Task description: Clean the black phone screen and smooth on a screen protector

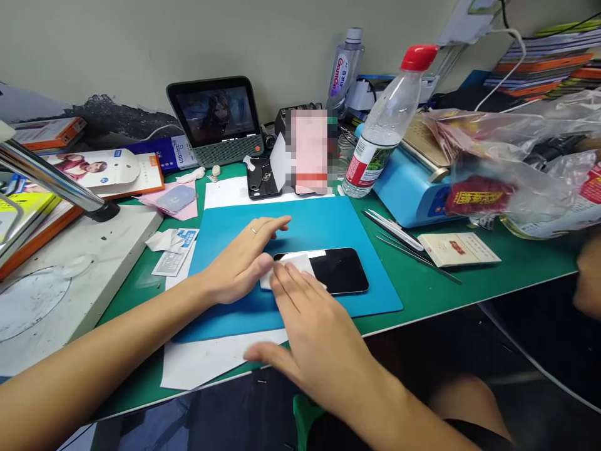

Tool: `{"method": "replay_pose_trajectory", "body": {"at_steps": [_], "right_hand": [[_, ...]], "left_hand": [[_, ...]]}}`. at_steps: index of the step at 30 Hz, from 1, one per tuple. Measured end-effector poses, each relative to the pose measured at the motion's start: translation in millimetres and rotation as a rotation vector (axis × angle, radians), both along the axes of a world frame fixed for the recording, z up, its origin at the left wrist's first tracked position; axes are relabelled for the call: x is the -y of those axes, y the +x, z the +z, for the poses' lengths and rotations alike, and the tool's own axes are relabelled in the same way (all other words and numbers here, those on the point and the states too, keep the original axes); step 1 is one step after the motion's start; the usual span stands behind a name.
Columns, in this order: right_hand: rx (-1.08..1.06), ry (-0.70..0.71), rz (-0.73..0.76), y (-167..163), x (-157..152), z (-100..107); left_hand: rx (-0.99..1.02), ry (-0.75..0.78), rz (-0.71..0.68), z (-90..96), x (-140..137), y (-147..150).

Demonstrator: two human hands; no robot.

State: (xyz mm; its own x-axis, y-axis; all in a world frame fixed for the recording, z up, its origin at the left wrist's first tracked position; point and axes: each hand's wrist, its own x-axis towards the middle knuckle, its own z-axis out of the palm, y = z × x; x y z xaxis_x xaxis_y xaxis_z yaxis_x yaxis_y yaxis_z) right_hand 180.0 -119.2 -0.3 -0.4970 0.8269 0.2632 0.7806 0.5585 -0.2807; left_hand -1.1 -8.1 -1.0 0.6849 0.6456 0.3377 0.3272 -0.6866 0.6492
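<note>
On a blue mat (pixel 323 219) lies a phone (pixel 345 270) with a dark glossy screen facing up. A white wipe (pixel 300 263) covers the phone's left part. My right hand (pixel 314 313) lies palm down, its fingers flat on the wipe and pressing it against the screen, the thumb stretched out to the left. At the phone's left end is my left hand (pixel 246 257), fingers stretched out to the right, a ring on one of them. Its thumb is close to the wipe; whether it touches the phone's edge I cannot tell.
Behind the mat stand a small display (pixel 216 116) and a black phone case (pixel 263 178). To the right are a red-capped bottle (pixel 375 138), a blue device (pixel 408 188), tweezers (pixel 417 255) and a cigarette pack (pixel 457 248). A white metal-armed stand (pixel 113 250) is on the left. Another person's hand (pixel 589 275) shows at the right edge.
</note>
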Motion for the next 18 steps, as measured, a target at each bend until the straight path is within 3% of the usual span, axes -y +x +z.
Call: {"method": "replay_pose_trajectory", "body": {"at_steps": [4, 11, 15, 18], "right_hand": [[0.001, -0.005, 0.004, -6.1, -16.1, 1.0], [-0.010, 0.019, 0.006, 10.1, 27.7, -5.5], [0.018, -0.013, -0.044, 39.5, 5.3, 4.7], [0.028, -0.041, -0.129, 43.3, -18.5, 9.6]], "left_hand": [[0.030, -0.034, 0.039, -1.1, 0.3, -1.0], [-0.036, -0.019, 0.031, -0.6, 2.5, -0.3], [-0.065, -0.008, 0.069, -0.7, 3.0, -0.4], [-0.103, 0.045, 0.055, 0.9, 2.7, -0.6]]}}
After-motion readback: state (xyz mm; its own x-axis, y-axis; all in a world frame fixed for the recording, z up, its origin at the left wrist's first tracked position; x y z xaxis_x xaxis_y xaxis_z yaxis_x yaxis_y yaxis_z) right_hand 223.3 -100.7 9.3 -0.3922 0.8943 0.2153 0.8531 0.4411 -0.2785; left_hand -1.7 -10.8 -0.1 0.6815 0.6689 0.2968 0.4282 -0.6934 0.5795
